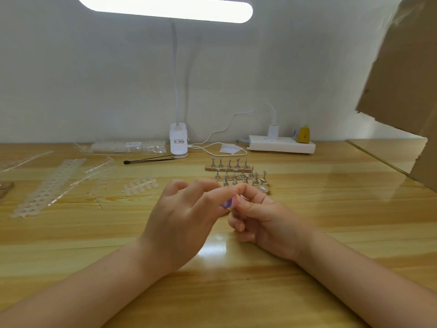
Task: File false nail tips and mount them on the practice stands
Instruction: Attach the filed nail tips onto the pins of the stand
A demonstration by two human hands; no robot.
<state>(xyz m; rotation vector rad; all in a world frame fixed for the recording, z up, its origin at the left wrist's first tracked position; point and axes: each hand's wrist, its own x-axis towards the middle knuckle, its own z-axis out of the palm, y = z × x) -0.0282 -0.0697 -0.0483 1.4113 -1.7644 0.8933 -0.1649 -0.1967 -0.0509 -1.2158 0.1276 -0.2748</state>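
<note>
My left hand (182, 216) grips a small purple and pink nail file (229, 202) between thumb and fingers. My right hand (262, 216) meets it at the middle of the table and pinches a clear nail tip (243, 198), mostly hidden by the fingers. Just behind the hands stand several metal practice stands (238, 174) on wooden strips; one at the front right carries a clear nail tip (263, 188). A sprue of clear nail tips (139, 185) lies left of the hands.
A perforated white strip (50, 185) and clear plastic pieces lie at the left. A clip lamp base (178, 143), a black-tipped tool (149, 160), a bag of tips (128, 146), a power strip (281, 144) and a cable sit at the back. A cardboard box (406, 91) stands at the right.
</note>
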